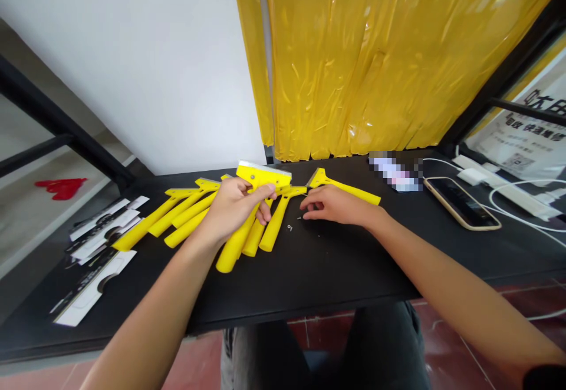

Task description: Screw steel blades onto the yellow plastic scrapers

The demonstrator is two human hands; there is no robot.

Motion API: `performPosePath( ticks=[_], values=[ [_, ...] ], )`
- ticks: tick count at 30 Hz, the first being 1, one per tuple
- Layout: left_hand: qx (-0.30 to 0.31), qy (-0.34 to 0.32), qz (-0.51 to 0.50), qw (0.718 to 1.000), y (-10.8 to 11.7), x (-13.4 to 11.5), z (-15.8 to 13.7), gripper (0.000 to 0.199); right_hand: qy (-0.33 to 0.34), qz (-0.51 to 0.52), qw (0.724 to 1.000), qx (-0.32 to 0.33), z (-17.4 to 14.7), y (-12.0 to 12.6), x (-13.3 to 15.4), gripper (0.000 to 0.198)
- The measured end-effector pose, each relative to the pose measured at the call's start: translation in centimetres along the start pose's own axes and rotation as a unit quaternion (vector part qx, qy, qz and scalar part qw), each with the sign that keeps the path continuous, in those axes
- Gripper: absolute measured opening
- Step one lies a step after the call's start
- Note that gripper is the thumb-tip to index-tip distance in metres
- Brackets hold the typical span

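Note:
My left hand (241, 204) is closed around a yellow scraper (260, 179), its wide head raised and tilted up, with a metal edge along the top and a small screw in its face. The handle runs down toward me beneath the palm. To the right, my right hand (325, 204) hovers low over the table with curled fingers; whether something small is pinched there is hidden. Close to those fingertips lie a small screw (299, 218) and some small metal hardware (289, 227). Another yellow scraper (354, 191) rests behind my right hand.
Several yellow scrapers (161, 216) lie fanned out on the black table (309, 278). White-and-black card packages (99, 287) are at the left. A phone (462, 201), a white power strip (504, 184) and cables sit at the right. Yellow plastic sheeting (354, 66) hangs behind.

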State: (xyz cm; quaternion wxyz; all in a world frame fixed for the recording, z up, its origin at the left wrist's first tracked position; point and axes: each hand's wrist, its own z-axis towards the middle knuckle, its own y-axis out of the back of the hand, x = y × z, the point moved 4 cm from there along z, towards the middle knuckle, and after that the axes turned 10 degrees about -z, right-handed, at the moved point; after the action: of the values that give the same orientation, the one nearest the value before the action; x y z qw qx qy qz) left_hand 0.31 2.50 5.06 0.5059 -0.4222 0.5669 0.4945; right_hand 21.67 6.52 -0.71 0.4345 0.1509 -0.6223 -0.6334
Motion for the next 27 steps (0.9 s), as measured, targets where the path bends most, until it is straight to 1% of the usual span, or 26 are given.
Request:
performPosePath(
  ticks=[3, 6, 8, 10, 13, 15, 16, 18, 20, 23, 25, 27],
  values=[
    [0.023, 0.059, -0.111, 0.992, -1.4, 0.9, -0.2, 0.026, 0.030, 0.000, 1.000, 0.001, 0.3, -0.9, 0.7, 0.016],
    [0.048, 0.132, -0.202, 0.969, -3.3, 2.2, -0.5, 0.027, 0.056, 0.006, 0.998, -0.006, 0.4, -1.4, 1.5, 0.012],
    [0.050, 0.181, -0.246, 0.951, -4.3, 2.9, -0.9, 0.024, 0.055, 0.006, 0.998, -0.016, 0.4, -1.4, 1.7, 0.012],
    [0.036, 0.208, -0.282, 0.936, -4.6, 3.2, -1.0, 0.018, 0.042, -0.003, 0.999, -0.028, 0.3, -1.4, 1.8, 0.010],
    [0.001, 0.203, -0.339, 0.919, -4.0, 3.1, -0.7, 0.013, 0.023, -0.016, 0.999, -0.034, 0.4, -1.6, 1.8, 0.008],
    [-0.012, 0.194, -0.356, 0.914, -3.4, 3.0, -0.4, 0.016, 0.013, -0.018, 0.999, -0.030, 0.5, -1.8, 1.7, 0.013],
    [-0.014, 0.188, -0.355, 0.916, -3.1, 2.9, -0.3, 0.018, 0.010, -0.017, 0.999, -0.028, 0.6, -1.9, 1.7, 0.015],
    [-0.007, 0.172, -0.340, 0.925, -2.9, 2.9, -0.2, 0.020, 0.011, -0.015, 1.000, -0.025, 0.7, -2.2, 1.8, 0.012],
    [0.011, 0.154, -0.322, 0.934, -3.1, 3.0, -0.2, 0.023, 0.019, -0.012, 1.000, -0.021, 0.7, -2.3, 1.9, 0.011],
    [0.037, 0.150, -0.301, 0.941, -3.9, 3.7, -0.3, 0.025, 0.018, -0.020, 1.000, -0.013, 0.7, -2.5, 1.9, 0.014],
    [0.036, 0.152, -0.294, 0.943, -4.1, 4.1, -0.3, 0.025, 0.005, -0.046, 0.999, -0.010, 0.6, -2.6, 1.8, 0.015],
    [0.023, 0.149, -0.296, 0.943, -4.1, 4.5, -0.1, 0.024, -0.009, -0.081, 0.997, -0.009, 0.5, -2.8, 1.7, 0.014]
  ],
)
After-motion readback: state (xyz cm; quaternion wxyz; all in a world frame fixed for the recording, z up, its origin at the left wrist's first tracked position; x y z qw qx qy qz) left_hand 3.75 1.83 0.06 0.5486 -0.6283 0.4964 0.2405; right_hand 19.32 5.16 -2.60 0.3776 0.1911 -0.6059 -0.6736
